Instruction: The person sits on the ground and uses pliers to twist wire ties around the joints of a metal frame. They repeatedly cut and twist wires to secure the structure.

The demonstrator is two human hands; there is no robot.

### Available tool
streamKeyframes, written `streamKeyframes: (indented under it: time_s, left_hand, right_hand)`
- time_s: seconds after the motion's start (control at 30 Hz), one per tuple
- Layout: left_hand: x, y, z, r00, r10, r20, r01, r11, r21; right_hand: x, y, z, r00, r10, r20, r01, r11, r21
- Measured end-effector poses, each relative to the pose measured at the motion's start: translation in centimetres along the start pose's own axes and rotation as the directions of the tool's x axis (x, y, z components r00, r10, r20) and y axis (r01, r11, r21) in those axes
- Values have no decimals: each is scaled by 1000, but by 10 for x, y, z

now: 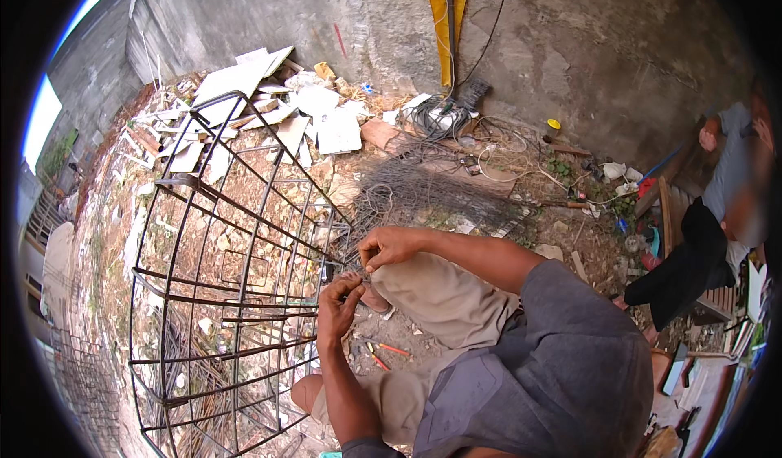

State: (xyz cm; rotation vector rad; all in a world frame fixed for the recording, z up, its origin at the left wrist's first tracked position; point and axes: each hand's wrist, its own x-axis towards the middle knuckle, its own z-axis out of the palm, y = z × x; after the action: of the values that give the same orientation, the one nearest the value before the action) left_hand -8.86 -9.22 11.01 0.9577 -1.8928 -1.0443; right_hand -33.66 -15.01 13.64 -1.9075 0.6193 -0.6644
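Observation:
My left hand (338, 299) and my right hand (388, 248) are close together at the right end of a cage of dark steel bars (175, 181). Both have their fingers pinched closed. Whatever sits between the fingertips is too small to make out. The cage reaches leftward, its long bars crossed by square hoops. My bent knee (440, 295), in beige trousers, is beside my right hand. On the dirt below my hands are thin red handles (394, 350), apart from both hands.
Behind the cage lies a heap of broken white boards (338, 130). Tangled dark wire (440, 193) spreads beyond my hands, before a concrete wall (586, 59). Another person (721, 173) is at the right edge, near wooden boards. More thin rods (199, 385) lie under the cage.

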Motion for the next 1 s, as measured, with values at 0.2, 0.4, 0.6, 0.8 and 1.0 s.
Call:
streamKeyframes:
  time_s: [0.2,0.4,0.6,0.8,1.0]
  left_hand:
    - [-2,-15,1,994,-89,-70,70,968,-241]
    - [-2,-9,-10,945,-166,-281,58,933,-355]
    - [-3,-12,-22,909,-217,-356,56,910,-411]
    - [-15,4,-13,890,-454,-46,405,831,-381]
    - [-14,12,-14,846,-532,42,464,693,-553]
  right_hand:
    - [6,-4,2,997,66,-37,-70,991,-110]
    - [3,0,28,974,46,-224,-38,999,38]
    - [2,3,83,899,304,-316,-119,863,491]
    - [-10,-7,41,962,153,-226,-156,988,5]
    - [3,-42,16,982,26,-186,-60,982,-180]
